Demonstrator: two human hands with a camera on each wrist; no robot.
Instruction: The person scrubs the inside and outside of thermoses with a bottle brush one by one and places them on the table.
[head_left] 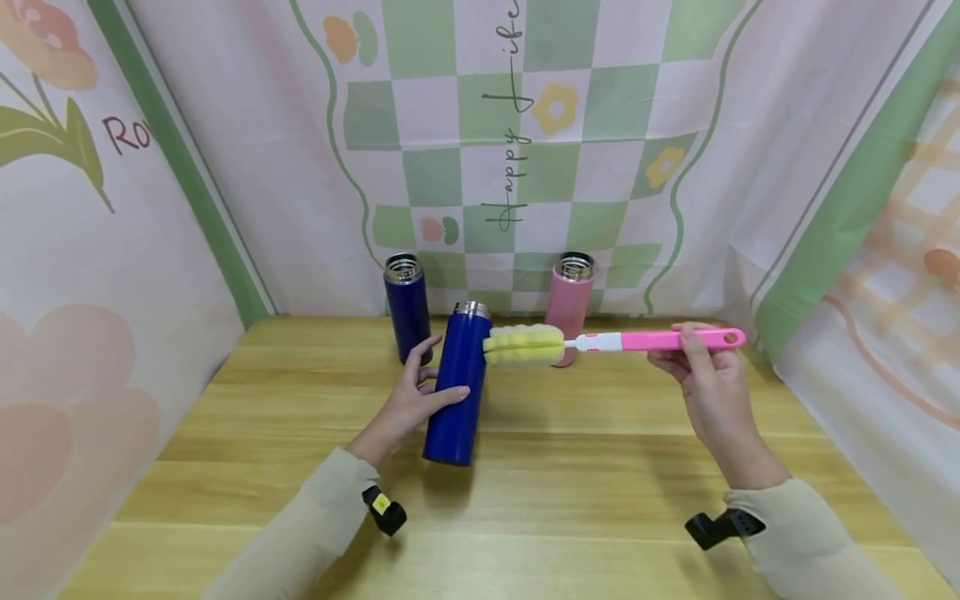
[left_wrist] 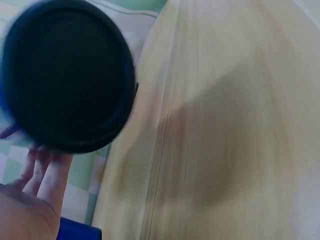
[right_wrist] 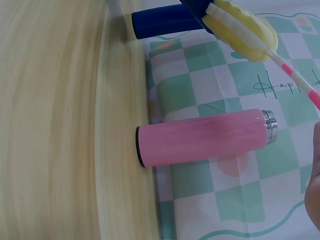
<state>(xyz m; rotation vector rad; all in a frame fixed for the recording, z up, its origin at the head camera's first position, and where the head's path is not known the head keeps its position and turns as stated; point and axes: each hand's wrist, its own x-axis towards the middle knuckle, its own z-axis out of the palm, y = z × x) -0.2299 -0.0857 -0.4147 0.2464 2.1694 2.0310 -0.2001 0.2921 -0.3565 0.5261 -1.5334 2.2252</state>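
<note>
The left hand (head_left: 411,406) wraps the blue bottle (head_left: 457,383); it looks hard and smooth, maybe slippery; hold its middle; the right hand (head_left: 701,375) pinches the brush (head_left: 622,342); its yellow sponge looks soft.

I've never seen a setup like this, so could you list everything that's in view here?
Blue bottle: one, dark blue, open, tilted on the table, held by the left hand.
Second blue bottle: one, dark blue, open, upright at the back.
Pink bottle: one, pink, open, upright at the back.
Sponge brush: one, yellow sponge on a pink and white handle, at the tilted bottle's mouth.
Table: one, light wood.
Backdrop: green and white checked cloth.
Hands: left hand grips the blue bottle; right hand holds the brush handle.
</note>
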